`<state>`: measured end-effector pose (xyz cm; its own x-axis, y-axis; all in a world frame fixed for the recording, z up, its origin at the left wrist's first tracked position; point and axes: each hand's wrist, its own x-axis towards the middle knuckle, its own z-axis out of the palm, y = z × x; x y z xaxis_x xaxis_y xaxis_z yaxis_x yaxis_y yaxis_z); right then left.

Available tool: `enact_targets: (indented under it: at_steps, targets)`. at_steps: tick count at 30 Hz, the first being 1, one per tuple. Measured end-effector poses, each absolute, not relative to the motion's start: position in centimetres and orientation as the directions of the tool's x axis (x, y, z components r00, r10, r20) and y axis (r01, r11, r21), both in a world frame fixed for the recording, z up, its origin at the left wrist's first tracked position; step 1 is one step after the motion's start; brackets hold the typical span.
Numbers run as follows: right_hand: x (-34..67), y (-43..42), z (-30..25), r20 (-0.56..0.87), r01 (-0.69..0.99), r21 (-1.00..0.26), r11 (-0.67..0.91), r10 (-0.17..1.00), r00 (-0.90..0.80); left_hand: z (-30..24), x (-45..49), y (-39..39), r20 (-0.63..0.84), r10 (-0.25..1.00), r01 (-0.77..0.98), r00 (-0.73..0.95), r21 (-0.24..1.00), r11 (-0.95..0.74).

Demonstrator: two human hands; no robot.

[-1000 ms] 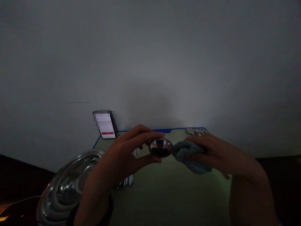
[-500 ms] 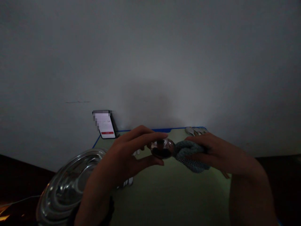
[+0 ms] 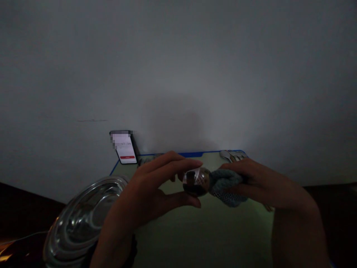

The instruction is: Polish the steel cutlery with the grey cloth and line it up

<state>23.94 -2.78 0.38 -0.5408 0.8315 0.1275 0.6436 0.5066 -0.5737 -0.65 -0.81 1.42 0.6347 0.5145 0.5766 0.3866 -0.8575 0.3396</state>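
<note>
While the left hand (image 3: 152, 186) curves around a spoon (image 3: 196, 182), its fingers arching over the top and its thumb reaching beneath, the right hand (image 3: 256, 180) grips a grey-green cloth (image 3: 227, 182) bunched between thumb and fingers. The spoon is in the left hand's hold, between the two hands and above the table (image 3: 195, 230); only its shiny rounded bowl shows clearly, and its handle cannot be made out. The cloth touches the end of the bowl nearest the right hand, and its loose part hangs below that hand's fingers.

Just beyond the right hand, near the far edge of the table, lies a cluster of cutlery (image 3: 225, 155), partly hidden by the knuckles. Thin tips of something show below the right wrist, too dim to name. Beyond the left hand and to its left, a phone (image 3: 125, 147) leans against the wall (image 3: 178, 74), its screen lit with a red bar low down. A round metal basin (image 3: 102, 210) sits to the left of the left forearm, which covers part of it. Farther left of that arm runs a thin pale cable (image 3: 30, 235).
</note>
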Motion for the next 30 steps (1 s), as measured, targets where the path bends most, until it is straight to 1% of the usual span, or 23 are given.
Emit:
enact_targets:
  at_steps: [5, 11, 16, 21, 25, 30]
  targets:
    - [23.83, -2.82, 0.6, 0.143, 0.652, -0.555, 0.518, 0.83, -0.538, 1.54, -0.69, -0.85, 0.552, 0.533, 0.409, 0.641, 0.341, -0.846]
    - [23.77, -2.72, 0.67, 0.088, 0.623, -0.608, 0.493, 0.821, -0.564, 1.67, -0.69, -0.91, 0.534, 0.542, 0.412, 0.649, 0.352, -0.84]
    - [23.84, -2.73, 0.56, 0.108, 0.631, -0.598, 0.495, 0.829, -0.548, 1.72, -0.62, -1.03, 0.518, 0.553, 0.427, 0.653, 0.352, -0.833]
    - [23.74, -2.82, 0.74, 0.087, 0.632, -0.595, 0.497, 0.821, -0.564, 1.7, -0.56, -0.97, 0.529, 0.539, 0.418, 0.655, 0.34, -0.842]
    - [23.7, -2.97, 0.79, 0.117, 0.636, -0.585, 0.502, 0.829, -0.547, 1.65, -0.59, -0.9, 0.535, 0.524, 0.396, 0.663, 0.342, -0.852]
    - [23.67, -2.79, 0.69, 0.102, 0.628, -0.595, 0.502, 0.821, -0.561, 1.63, -0.69, -0.98, 0.508, 0.55, 0.414, 0.663, 0.364, -0.834]
